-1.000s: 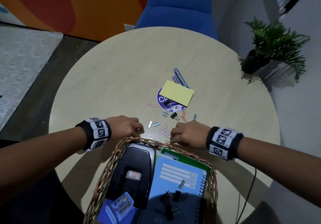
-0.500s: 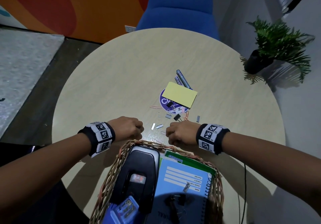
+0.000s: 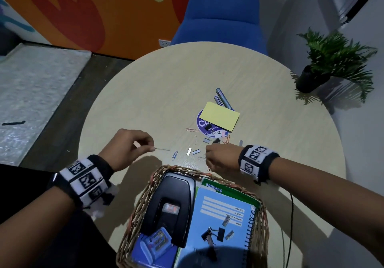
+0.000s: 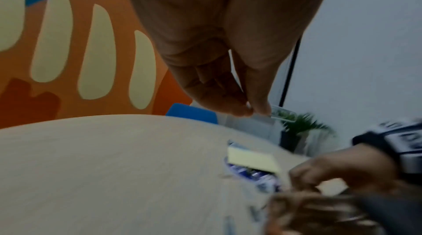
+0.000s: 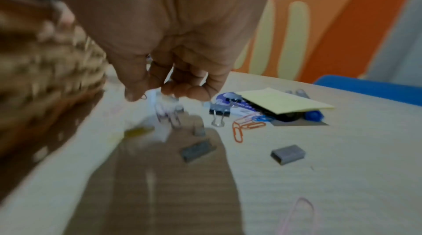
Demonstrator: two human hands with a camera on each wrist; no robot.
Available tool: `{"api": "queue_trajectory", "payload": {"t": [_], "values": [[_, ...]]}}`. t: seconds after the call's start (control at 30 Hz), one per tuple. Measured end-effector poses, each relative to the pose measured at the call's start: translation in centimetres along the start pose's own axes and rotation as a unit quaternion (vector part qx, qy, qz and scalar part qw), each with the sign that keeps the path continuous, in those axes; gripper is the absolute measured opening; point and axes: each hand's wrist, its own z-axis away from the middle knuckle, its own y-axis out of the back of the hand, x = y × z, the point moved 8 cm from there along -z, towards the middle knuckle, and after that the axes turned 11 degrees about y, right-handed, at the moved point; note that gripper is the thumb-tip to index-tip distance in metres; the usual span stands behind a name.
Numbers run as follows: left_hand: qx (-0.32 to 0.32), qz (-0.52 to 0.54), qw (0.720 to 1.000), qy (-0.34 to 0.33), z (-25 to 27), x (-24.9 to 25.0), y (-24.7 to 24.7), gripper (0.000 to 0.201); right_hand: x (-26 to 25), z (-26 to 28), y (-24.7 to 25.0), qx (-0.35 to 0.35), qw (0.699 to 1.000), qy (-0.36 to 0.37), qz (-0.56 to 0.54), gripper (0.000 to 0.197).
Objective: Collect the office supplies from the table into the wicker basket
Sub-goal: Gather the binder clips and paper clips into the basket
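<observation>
left hand [image 3: 126, 146] — my grip pinches a paper clip [image 3: 162, 149], long axis pointing right | wicker basket [image 3: 143, 195] lies right-near | right hand [image 3: 221, 157] curled — contents unclear

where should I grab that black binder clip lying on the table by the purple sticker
Pinch the black binder clip across its black body from above; judging by the right wrist view, its wire handles lie flat toward the right hand, so they give less to hold.
</observation>
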Motion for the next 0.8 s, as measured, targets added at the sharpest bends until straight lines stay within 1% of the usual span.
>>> {"api": "queue_trajectory", "payload": {"t": [0.07,0.13,0.17,0.23,0.27,0.3,0.33,0.37,0.43,0.47,0.5,0.53,0.6,0.67,0.73,0.77,0.8], "values": [[-0.025,0.046,0.998,-0.018,2.6,3.0,-0.3,0.008,0.1,2.1,1.2,0.068,0.995,-0.019,-0.072,0.013],[-0.074,0.051,0.994,-0.061,5.3,6.1,-2.0,0.007,0.3,4.5,2.0,0.126,0.983,-0.041,-0.131,0.009],[-0.105,0.042,0.990,-0.087,6.6,7.3,-3.2,0.006,0.0,5.7,2.3,0.148,0.976,-0.046,-0.153,0.011],[-0.168,-0.008,0.976,-0.139,8.8,9.1,-5.9,0.011,-1.3,7.8,2.4,0.172,0.963,-0.046,-0.201,0.013],[-0.190,-0.036,0.968,-0.157,9.5,9.5,-7.0,0.015,-2.4,8.6,2.2,0.175,0.957,-0.038,-0.227,0.011],[-0.199,-0.055,0.965,-0.164,9.5,9.5,-7.4,0.020,-3.6,9.3,2.0,0.174,0.953,-0.028,-0.248,0.009],[-0.192,-0.064,0.966,-0.162,9.0,9.4,-7.2,0.025,-4.9,9.9,1.7,0.173,0.949,-0.018,-0.262,0.007],[-0.167,-0.071,0.971,-0.154,7.9,8.9,-6.6,0.030,-6.1,10.4,1.4,0.172,0.947,-0.008,-0.270,0.007],[-0.082,-0.108,0.979,-0.150,4.8,7.8,-4.7,0.034,-8.2,11.1,0.4,0.170,0.948,0.015,-0.268,0.008],[-0.044,-0.137,0.977,-0.156,3.1,7.2,-3.9,0.033,-9.2,11.3,-0.1,0.166,0.952,0.026,-0.256,0.008],[-0.024,-0.171,0.972,-0.158,1.4,6.5,-3.6,0.029,-10.0,11.3,-0.8,0.158,0.957,0.039,-0.240,0.009],[-0.025,-0.204,0.966,-0.157,-0.3,5.9,-3.7,0.024,-10.7,11.3,-1.6,0.146,0.962,0.055,-0.223,0.009],[-0.069,-0.262,0.950,-0.157,-3.0,4.6,-5.2,0.017,-11.5,11.2,-2.8,0.122,0.971,0.088,-0.185,0.012],[-0.135,-0.310,0.925,-0.171,-4.6,4.0,-7.5,0.016,-10.3,11.4,-2.6,0.134,0.976,0.081,-0.151,0.017],[-0.201,-0.357,0.892,-0.190,-5.3,3.6,-10.4,0.022,-7.8,11.9,-0.5,0.199,0.970,0.047,-0.132,0.019],[-0.222,-0.378,0.876,-0.201,-5.6,3.5,-11.9,0.025,-6.3,12.1,0.7,0.237,0.964,0.036,-0.116,0.020],[-0.231,-0.394,0.863,-0.214,-5.8,3.7,-13.0,0.026,-5.0,11.9,1.6,0.260,0.961,0.029,-0.089,0.020]]}}
